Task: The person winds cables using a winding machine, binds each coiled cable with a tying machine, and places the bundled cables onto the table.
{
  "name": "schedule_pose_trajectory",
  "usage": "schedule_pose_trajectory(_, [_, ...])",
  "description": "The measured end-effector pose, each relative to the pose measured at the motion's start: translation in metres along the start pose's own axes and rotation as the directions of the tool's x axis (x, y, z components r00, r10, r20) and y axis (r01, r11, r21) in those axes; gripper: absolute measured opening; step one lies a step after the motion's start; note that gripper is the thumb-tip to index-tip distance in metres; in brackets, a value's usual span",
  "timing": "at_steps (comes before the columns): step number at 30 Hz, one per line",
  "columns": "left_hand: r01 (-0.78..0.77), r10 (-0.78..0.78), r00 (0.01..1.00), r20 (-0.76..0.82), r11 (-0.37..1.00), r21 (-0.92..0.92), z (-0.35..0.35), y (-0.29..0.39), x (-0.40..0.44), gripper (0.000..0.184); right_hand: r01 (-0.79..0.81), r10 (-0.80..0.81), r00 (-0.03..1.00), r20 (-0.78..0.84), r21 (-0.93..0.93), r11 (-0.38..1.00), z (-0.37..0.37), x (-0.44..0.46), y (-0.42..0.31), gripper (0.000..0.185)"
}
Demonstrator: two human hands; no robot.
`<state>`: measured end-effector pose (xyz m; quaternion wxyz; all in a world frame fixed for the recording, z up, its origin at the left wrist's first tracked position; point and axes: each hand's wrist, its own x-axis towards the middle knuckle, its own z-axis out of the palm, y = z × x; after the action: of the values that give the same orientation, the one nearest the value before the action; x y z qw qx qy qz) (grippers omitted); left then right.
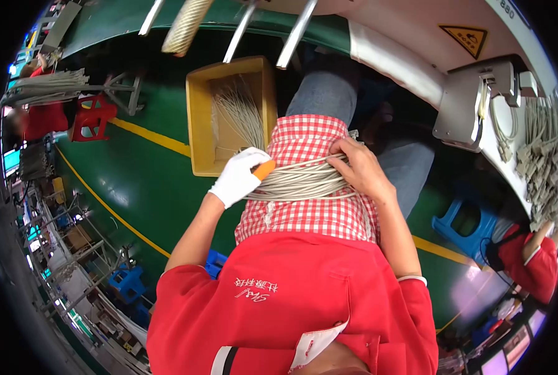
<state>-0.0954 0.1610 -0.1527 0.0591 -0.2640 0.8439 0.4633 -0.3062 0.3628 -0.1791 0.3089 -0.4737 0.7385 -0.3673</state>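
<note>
holding a cable bundle across the lap

looks down over a green floor crossed by yellow lines. wears a red shirt with white lettering on the chest. faces a pale machine at the upper right. has a red-and-white checked cloth spread over the lap. has a yellow bin close by on the left, with loose pale cables inside. sees a thick hank of grey cables hanging at the far right.

rests the cable bundle on the checked cloth, running side to side in roughly parallel lengths. has a blue stool on the floor at the right, well apart from the bundle. bends the bare right hand over the bundle's right end, thumb laid on top; cannot tell how firmly pinched. closes the white-gloved left hand on the left end, some fingers hidden. shows an orange triangular warning sign on the machine. wears an orange finger cover over the glove, touching the bundle.
</note>
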Motion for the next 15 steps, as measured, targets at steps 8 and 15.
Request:
schedule_pose_trajectory(8, [-0.181,0.170,0.949,-0.264,0.983,-0.017,0.027,0.035,-0.014,0.036,0.227,-0.213,0.963,-0.162,0.072,0.971,-0.008,0.000,-0.033,0.008])
schedule_pose_trajectory(15, [-0.308,0.502,0.761,-0.412,0.837,0.453,0.020,0.001,-0.024,0.037,0.524,-0.518,0.852,-0.079,0.080,0.848,-0.038,-0.011,-0.116,0.010])
